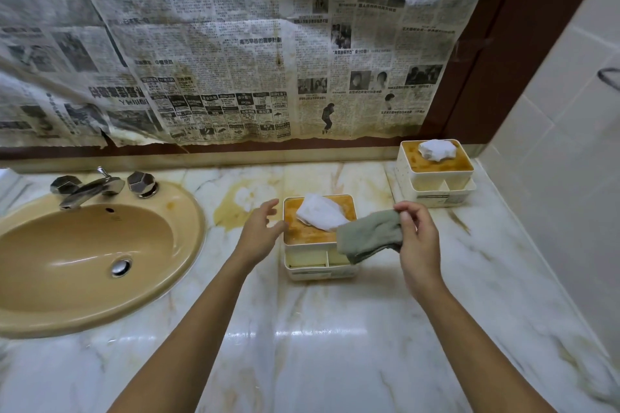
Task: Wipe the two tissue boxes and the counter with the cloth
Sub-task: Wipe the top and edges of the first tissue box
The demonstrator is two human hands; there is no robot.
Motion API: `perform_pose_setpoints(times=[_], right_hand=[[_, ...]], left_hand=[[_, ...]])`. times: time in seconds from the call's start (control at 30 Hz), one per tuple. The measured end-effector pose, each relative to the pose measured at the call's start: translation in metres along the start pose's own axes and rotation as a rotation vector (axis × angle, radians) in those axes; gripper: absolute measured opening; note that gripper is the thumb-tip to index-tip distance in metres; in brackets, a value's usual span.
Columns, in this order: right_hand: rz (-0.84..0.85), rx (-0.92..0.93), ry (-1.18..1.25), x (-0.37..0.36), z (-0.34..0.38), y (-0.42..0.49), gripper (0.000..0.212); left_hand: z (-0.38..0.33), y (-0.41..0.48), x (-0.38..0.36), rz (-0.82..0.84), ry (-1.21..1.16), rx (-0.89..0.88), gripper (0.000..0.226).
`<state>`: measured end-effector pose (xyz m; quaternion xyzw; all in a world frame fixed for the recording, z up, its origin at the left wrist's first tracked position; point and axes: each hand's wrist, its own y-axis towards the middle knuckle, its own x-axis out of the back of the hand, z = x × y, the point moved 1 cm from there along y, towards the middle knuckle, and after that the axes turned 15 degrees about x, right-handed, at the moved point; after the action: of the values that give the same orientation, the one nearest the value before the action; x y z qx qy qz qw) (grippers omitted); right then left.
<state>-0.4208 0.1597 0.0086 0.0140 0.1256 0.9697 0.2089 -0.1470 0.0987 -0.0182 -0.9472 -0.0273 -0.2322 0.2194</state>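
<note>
Our right hand pinches the cloth at the near tissue box's four o'clock corner. Our left hand, spread and empty, hovers at its nine o'clock side, likely to steady it.

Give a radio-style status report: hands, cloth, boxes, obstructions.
Left hand open beside near tissue box. Right hand pinches cloth over its front corner. Far tissue box stands apart. Tissue draped across near lid, in the way.
</note>
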Motion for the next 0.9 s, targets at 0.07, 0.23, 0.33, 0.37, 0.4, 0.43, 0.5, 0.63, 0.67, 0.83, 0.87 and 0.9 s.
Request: perform_pose_setpoints(times=[0.07, 0.23, 0.33, 0.37, 0.4, 0.43, 0.5, 0.63, 0.67, 0.83, 0.87, 0.9], right_hand=[[-0.030, -0.131, 0.125, 0.002, -0.003, 0.005, 0.033], [-0.050, -0.401, 0.393, 0.000, -0.003, 0.007, 0.026], [-0.122, -0.547, 0.492, -0.002, -0.001, 0.008, 0.020], [-0.138, -0.601, 0.519, -0.002, 0.000, 0.010, 0.017], [-0.137, -0.645, 0.540, -0.003, 0.001, 0.011, 0.016], [-0.115, -0.671, 0.554, -0.003, 0.003, 0.012, 0.017], [-0.013, -0.628, 0.492, -0.001, 0.003, 0.014, 0.014], [0.207, -0.412, 0.197, 0.006, 0.001, 0.017, 0.038], [0.243, -0.370, 0.140, 0.006, 0.000, 0.018, 0.041], [0.350, -0.200, -0.133, -0.004, -0.007, 0.028, 0.037], [0.355, -0.173, -0.169, -0.007, -0.009, 0.029, 0.032], [0.355, -0.158, -0.189, -0.011, -0.009, 0.030, 0.028]], left_hand=[[-0.015, 0.002, -0.006, -0.096, 0.104, -0.144, 0.046], [-0.053, 0.008, -0.034, -0.134, 0.530, -0.439, 0.042], [-0.064, 0.014, -0.046, -0.156, 0.840, -0.537, 0.041], [-0.065, 0.016, -0.047, -0.165, 0.885, -0.545, 0.038], [-0.064, 0.017, -0.047, -0.175, 0.898, -0.545, 0.033], [-0.063, 0.018, -0.046, -0.185, 0.891, -0.541, 0.027], [-0.058, 0.020, -0.044, -0.199, 0.839, -0.513, 0.017], [-0.052, 0.021, -0.036, -0.163, 0.651, -0.382, 0.006], [-0.051, 0.021, -0.034, -0.164, 0.619, -0.359, 0.005], [-0.051, 0.021, -0.030, -0.163, 0.637, -0.389, 0.030], [-0.054, 0.021, -0.033, -0.137, 0.689, -0.416, 0.039], [-0.057, 0.020, -0.036, -0.123, 0.753, -0.448, 0.046]])
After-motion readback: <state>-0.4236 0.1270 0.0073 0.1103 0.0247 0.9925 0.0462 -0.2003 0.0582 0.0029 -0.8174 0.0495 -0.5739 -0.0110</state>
